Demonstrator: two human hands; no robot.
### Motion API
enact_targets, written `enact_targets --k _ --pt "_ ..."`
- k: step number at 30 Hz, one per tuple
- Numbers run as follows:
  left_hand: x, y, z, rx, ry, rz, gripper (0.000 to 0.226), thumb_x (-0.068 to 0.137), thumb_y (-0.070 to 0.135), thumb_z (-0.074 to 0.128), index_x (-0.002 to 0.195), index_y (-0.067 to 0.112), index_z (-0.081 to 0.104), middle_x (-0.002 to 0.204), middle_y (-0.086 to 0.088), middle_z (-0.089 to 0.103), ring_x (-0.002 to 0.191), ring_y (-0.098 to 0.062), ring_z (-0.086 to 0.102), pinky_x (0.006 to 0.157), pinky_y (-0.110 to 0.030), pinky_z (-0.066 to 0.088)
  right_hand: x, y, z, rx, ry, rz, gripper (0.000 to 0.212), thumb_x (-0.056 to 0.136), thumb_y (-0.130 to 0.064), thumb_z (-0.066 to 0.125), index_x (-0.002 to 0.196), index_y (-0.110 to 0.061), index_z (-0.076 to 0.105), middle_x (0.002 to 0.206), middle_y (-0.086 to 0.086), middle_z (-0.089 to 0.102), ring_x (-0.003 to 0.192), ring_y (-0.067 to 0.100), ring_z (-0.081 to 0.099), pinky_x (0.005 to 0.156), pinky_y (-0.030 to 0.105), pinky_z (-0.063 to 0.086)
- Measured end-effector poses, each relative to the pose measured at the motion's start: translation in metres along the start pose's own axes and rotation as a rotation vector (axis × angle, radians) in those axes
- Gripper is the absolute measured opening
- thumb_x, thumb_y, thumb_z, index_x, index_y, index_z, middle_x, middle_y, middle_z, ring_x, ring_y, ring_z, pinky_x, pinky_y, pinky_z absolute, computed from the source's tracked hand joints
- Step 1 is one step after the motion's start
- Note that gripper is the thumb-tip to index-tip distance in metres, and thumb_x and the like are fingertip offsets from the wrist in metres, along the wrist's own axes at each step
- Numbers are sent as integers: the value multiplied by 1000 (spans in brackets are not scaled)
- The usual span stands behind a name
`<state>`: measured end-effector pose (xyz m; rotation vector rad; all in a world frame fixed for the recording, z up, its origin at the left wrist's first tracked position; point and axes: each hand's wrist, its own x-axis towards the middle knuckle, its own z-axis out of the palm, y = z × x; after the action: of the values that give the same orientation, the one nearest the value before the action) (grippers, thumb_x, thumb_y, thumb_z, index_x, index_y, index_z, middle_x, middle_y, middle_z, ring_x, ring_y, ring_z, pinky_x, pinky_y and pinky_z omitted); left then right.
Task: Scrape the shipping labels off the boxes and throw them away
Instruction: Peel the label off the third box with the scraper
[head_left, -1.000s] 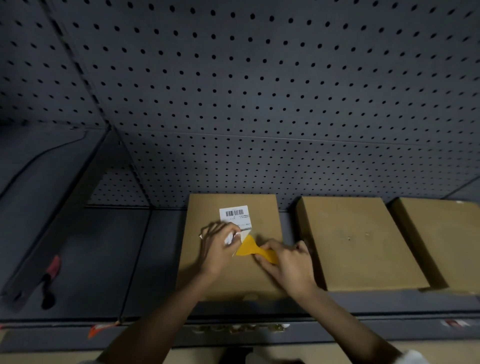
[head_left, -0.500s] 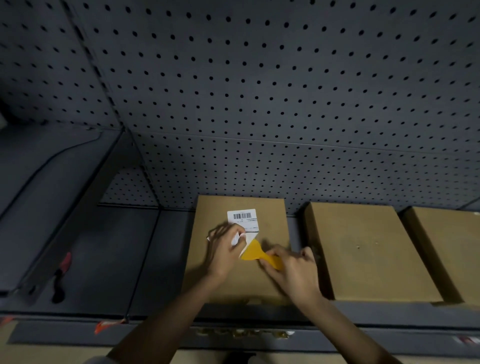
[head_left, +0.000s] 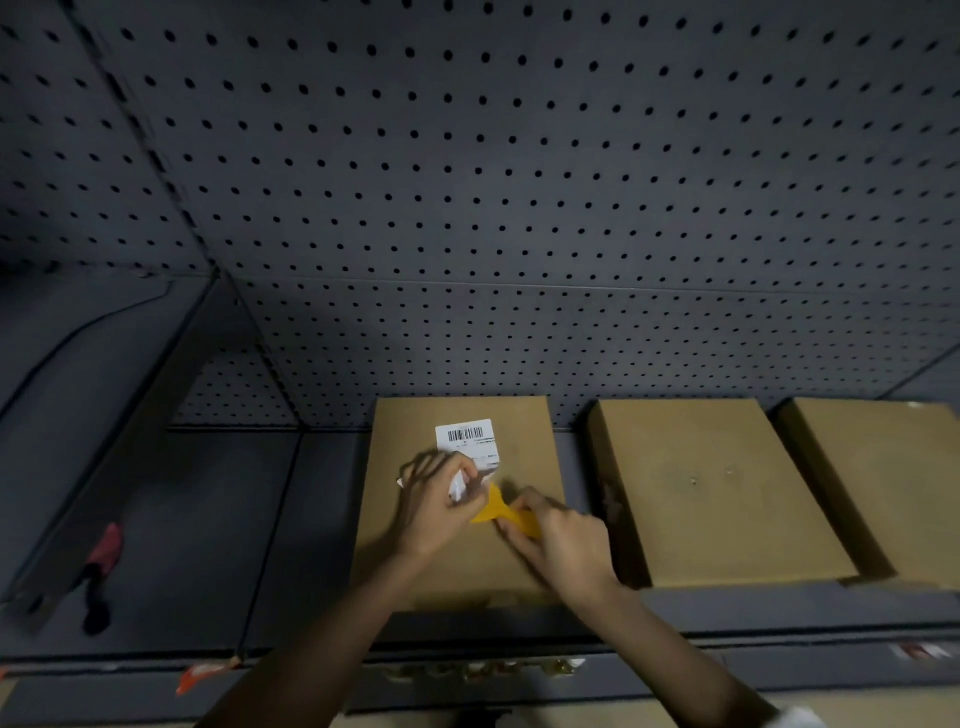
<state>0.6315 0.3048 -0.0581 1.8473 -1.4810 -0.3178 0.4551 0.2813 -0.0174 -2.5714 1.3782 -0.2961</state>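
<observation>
Left grip (head_left: 439, 506) pinches barcoded label (head_left: 466, 441) (print unreadable).

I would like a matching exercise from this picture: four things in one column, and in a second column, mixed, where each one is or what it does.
Things:
1. white barcode shipping label
2. yellow plastic scraper
3. left hand
4. plain brown cardboard box in the middle

Places or states:
A. held by the right hand
B. carries no label on its top
C. partly stuck on the leftmost brown cardboard box
D. pinches the lifted lower edge of the label

Pairs: 1-C, 2-A, 3-D, 4-B
</observation>
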Motion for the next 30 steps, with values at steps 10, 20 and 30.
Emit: enact_targets --k 10,20,30 --pt "-2 2 3 24 -12 -76 12 80 36 51 78 25 52 93 2 65 93 -20 57 82 -36 40 -13 18 -24 30 -166 90 35 87 -61 46 110 -35 55 105 -6 72 93 15 68 71 28 49" --pt "2 6 -2 -257 -22 -258 9 81 9 66 87 13 62 108 -1 67 101 -15 57 78 -23 46 12 -2 -18 78 -204 56 35 89 -59 44 112 -33 53 107 -4 70 94 17 67 71 29 48" --pt "8 14 -8 -560 -61 -343 17 84 0 60 91 14 54 107 -4 60 99 -16 55 70 -1 42 25 -18 -15 96 -174 28 31 89 -55 48 109 -32 53 103 -2 71 94 19 67 72 30 49"
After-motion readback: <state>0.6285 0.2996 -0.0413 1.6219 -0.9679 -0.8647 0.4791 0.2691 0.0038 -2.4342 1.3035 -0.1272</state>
